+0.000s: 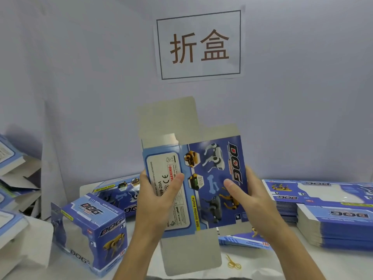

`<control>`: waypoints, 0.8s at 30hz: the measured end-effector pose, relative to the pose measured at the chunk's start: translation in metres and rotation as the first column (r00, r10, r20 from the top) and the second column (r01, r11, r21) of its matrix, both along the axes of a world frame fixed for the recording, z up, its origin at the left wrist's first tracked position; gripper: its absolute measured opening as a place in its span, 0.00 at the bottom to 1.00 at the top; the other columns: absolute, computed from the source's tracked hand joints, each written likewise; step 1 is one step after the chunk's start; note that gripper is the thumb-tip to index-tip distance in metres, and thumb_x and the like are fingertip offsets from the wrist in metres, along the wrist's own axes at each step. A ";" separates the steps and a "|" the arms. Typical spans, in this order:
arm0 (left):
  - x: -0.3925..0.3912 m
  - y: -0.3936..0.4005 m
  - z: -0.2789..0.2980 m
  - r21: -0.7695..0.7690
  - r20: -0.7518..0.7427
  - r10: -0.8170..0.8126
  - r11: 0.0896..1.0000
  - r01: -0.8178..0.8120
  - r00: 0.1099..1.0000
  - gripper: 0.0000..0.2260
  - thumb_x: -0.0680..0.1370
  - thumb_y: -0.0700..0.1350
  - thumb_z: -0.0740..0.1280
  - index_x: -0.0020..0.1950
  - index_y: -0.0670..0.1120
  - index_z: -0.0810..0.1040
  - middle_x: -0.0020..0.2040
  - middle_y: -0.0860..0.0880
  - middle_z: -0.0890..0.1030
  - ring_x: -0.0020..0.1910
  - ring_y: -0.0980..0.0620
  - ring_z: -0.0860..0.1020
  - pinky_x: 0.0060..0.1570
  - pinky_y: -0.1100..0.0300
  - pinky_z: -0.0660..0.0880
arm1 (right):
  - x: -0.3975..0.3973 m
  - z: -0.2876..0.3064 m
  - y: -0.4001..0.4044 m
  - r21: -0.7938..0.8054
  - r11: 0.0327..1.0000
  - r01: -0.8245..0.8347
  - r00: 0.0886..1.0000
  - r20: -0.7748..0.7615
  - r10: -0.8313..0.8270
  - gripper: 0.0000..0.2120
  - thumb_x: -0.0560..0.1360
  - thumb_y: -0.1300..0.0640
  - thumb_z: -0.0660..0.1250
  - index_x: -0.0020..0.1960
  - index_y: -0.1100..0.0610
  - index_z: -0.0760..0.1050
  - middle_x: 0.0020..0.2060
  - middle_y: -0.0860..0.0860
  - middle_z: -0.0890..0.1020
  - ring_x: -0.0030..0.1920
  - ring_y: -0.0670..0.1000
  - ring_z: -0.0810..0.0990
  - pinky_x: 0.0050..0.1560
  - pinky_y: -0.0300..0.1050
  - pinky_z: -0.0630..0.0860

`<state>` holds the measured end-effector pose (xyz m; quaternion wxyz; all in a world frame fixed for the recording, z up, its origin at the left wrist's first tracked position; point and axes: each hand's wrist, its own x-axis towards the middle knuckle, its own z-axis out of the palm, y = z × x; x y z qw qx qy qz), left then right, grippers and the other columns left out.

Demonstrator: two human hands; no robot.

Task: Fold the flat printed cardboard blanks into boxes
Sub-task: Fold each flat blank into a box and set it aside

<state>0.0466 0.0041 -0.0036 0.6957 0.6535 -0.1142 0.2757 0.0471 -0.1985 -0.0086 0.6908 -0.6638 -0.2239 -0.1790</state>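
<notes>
While both hands hold it up over the counter (302, 267), the cardboard blank (205, 178) stands mid-scene, slightly tilted, between the person and the wall. Left hand (159, 201) grips its left edge, thumb laid across the pale label panel; right hand (248, 201) grips the right edge, thumb on the blue printed face. Hands apart, one per side. Blank is thin glossy card, blue print with robot dogs and "DOG" lettering; plain grey unprinted flaps stick out at top and bottom, corners rounded. Fingers behind the card are hidden. Small label text is mostly unreadable.

Near left, a folded box (90, 231) sits on the counter, same print, squared up, with a clear window panel on its left face. Behind it another printed box or blank (119, 190) lies partly hidden by the left hand. Far left, more boxes with loose grey flaps (14, 178), cut off by the frame edge. Right, a thick stack of flat blanks (335, 225), grey edges showing, cut off at right. Near centre-right, a yellow rubber band (234, 263) lies on the white counter. On the wall hangs a white paper sign (199, 45) with a black border and two brown characters.
</notes>
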 end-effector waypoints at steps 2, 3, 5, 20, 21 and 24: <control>-0.001 0.002 0.000 -0.005 -0.015 -0.002 1.000 0.001 1.000 0.30 0.59 0.64 0.71 0.57 0.53 0.72 0.44 0.62 0.84 0.41 0.59 0.84 0.30 0.67 0.77 | -0.001 0.001 0.003 -0.022 1.000 -0.007 1.000 -0.001 0.007 0.19 0.72 0.50 0.66 0.62 0.49 0.71 0.50 0.43 0.85 0.51 0.47 0.85 0.41 0.40 0.82; -0.001 0.004 0.000 -0.006 -0.016 -0.003 1.000 0.003 1.000 0.31 0.59 0.65 0.71 0.57 0.53 0.73 0.44 0.61 0.84 0.41 0.59 0.85 0.30 0.67 0.77 | -0.001 0.001 0.004 -0.024 1.000 -0.012 1.000 -0.009 0.012 0.19 0.72 0.50 0.66 0.63 0.48 0.71 0.51 0.43 0.85 0.51 0.47 0.85 0.41 0.41 0.82; -0.001 0.007 0.001 0.001 -0.011 -0.004 1.000 0.004 1.000 0.31 0.58 0.65 0.71 0.57 0.54 0.73 0.44 0.58 0.85 0.42 0.58 0.85 0.31 0.66 0.78 | -0.002 0.000 0.004 -0.020 0.999 -0.030 0.999 -0.027 0.029 0.20 0.72 0.49 0.67 0.64 0.48 0.70 0.51 0.43 0.85 0.52 0.48 0.85 0.44 0.44 0.83; -0.003 -0.005 0.003 0.017 0.018 -0.180 0.984 0.179 0.984 0.24 0.70 0.59 0.67 0.65 0.65 0.66 0.57 0.55 0.79 0.52 0.59 0.83 0.39 0.68 0.79 | 0.000 -0.006 0.024 -0.029 0.985 -0.171 0.983 -0.079 0.168 0.24 0.75 0.49 0.67 0.69 0.44 0.66 0.55 0.44 0.84 0.54 0.49 0.85 0.46 0.46 0.83; -0.001 -0.003 0.003 0.000 0.020 -0.185 0.983 0.185 0.982 0.25 0.70 0.58 0.66 0.66 0.66 0.66 0.57 0.58 0.80 0.53 0.59 0.82 0.40 0.68 0.79 | 0.000 -0.006 0.023 -0.036 0.987 -0.158 0.985 -0.073 0.155 0.24 0.74 0.49 0.67 0.69 0.44 0.66 0.55 0.44 0.84 0.54 0.49 0.85 0.45 0.44 0.83; 0.002 -0.003 0.002 -0.010 0.024 -0.155 0.988 0.155 0.988 0.39 0.66 0.61 0.69 0.75 0.62 0.60 0.64 0.58 0.77 0.61 0.55 0.80 0.53 0.56 0.82 | 0.000 -0.005 0.025 -0.054 0.986 -0.161 0.986 -0.055 0.158 0.27 0.73 0.50 0.69 0.70 0.44 0.66 0.56 0.44 0.84 0.54 0.49 0.85 0.44 0.42 0.83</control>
